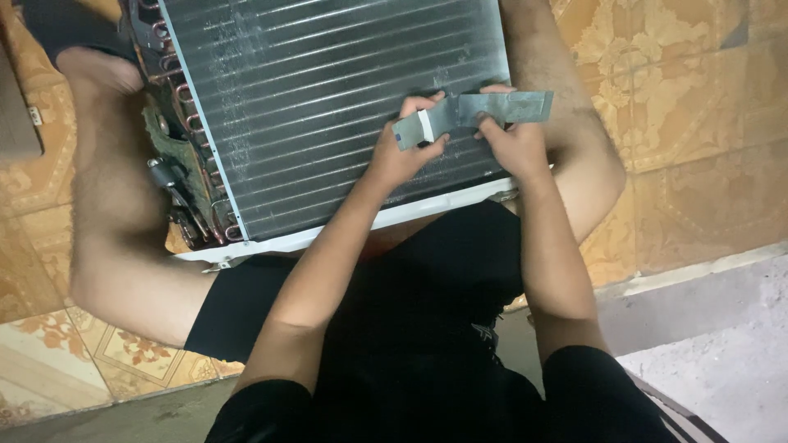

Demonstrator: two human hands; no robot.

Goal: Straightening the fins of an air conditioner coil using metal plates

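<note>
grey metal strip (476, 115), bent, dull, w/ white band, both hands gripping

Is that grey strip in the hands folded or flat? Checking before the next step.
Mostly flat: the grey strip runs between the left hand and right hand above the finned coil, with a slight bend near its middle.

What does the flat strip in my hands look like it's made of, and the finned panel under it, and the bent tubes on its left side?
Strip: likely thin sheet metal, dull grey and smudged, held by the left hand and right hand. Finned panel: probably aluminium, with fine silvery fins. Bent tubes: apparently copper, reddish-brown and shiny.
</note>
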